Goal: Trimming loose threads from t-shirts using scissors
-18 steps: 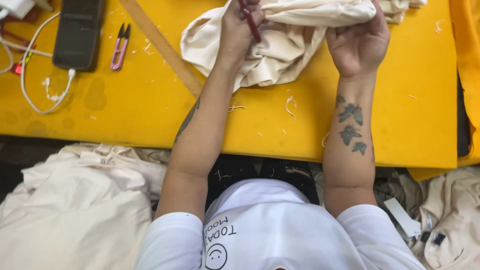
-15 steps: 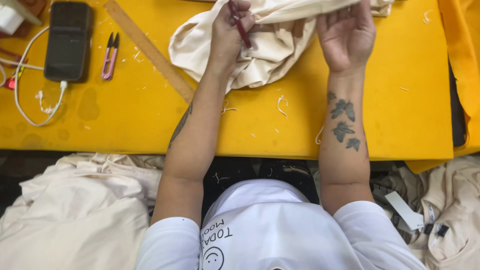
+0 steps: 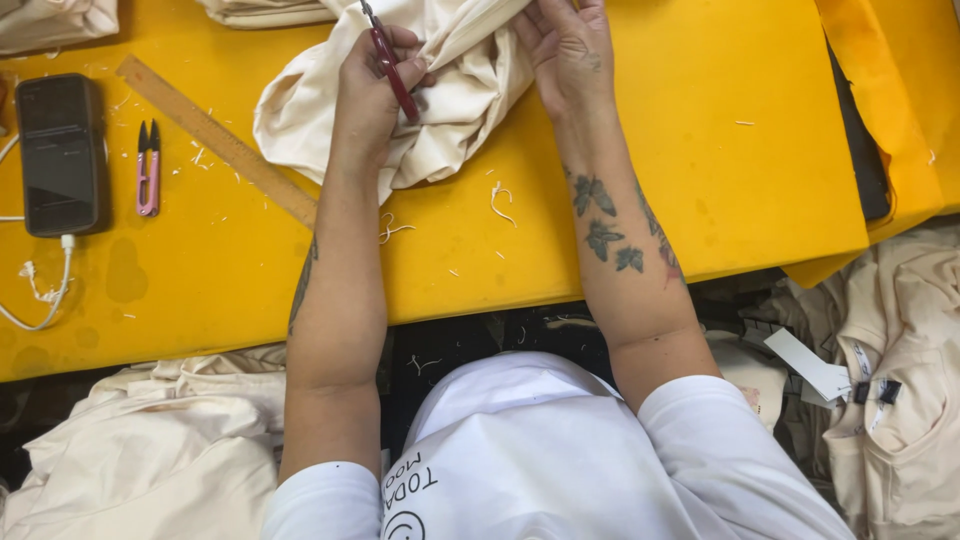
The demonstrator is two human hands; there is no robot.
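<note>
A cream garment (image 3: 455,95) lies bunched on the yellow table (image 3: 700,170). My left hand (image 3: 372,85) grips a red thread snipper (image 3: 393,70) with its tip pointing up toward the fabric at the top edge of the view. My right hand (image 3: 565,50) pinches a fold of the same cream garment just right of the snipper. Both forearms reach up from the bottom over the table's front edge. Short cut threads (image 3: 500,195) lie scattered below the garment.
A wooden ruler (image 3: 215,140) lies diagonally left of the garment. A pink thread snipper (image 3: 148,168) and a black phone (image 3: 58,152) with a white cable (image 3: 50,290) sit at the left. Cream garments are piled at lower left (image 3: 140,450) and right (image 3: 900,340).
The view has shifted, so the table and hands sit lower and more to the right in frame. Both hands stay on the garment, and the left keeps the red snipper.
</note>
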